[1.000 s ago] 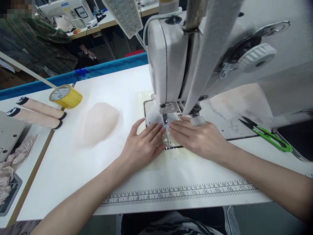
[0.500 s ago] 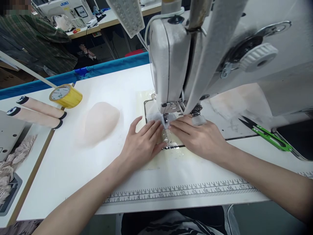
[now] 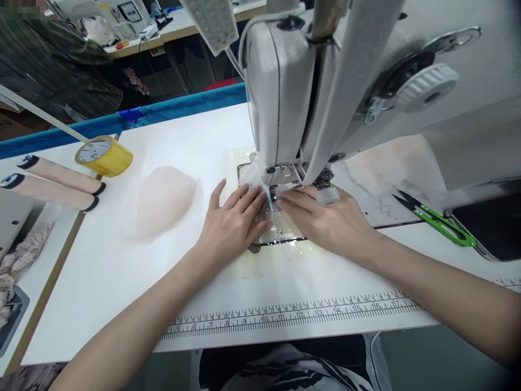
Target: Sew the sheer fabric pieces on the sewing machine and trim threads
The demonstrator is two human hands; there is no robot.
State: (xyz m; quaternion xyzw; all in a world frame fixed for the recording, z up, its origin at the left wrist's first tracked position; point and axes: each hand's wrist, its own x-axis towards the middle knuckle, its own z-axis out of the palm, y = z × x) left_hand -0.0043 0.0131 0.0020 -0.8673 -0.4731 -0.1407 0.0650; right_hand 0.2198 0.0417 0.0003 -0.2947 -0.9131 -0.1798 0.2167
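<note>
My left hand (image 3: 230, 222) lies palm down just left of the presser foot (image 3: 272, 200), fingers stretched and thumb apart. On the other side, my right hand (image 3: 331, 220) rests with its fingers extended close together, their tips near the foot. Between the fingertips a small scrap of sheer pale fabric (image 3: 280, 190) shows at the foot; most of it is hidden under the hands. Above them stands the head of the white sewing machine (image 3: 271, 98). Clear tape covers the plate (image 3: 280, 231) beneath. A sheer beige cup-shaped fabric piece (image 3: 166, 198) lies to the left.
Green thread snips (image 3: 443, 222) and a black phone (image 3: 490, 225) lie at right, near sheer fabric pieces (image 3: 401, 163). Two beige thread spools (image 3: 52, 190) and a yellow tape roll (image 3: 105, 156) sit at left. A printed ruler (image 3: 285, 317) runs along the front edge. A person in plaid (image 3: 52, 65) is beyond.
The view has shifted slightly, so the scene sits a little further left and higher. Both hands stay beside the presser foot; less of the sheer fabric shows between them.
</note>
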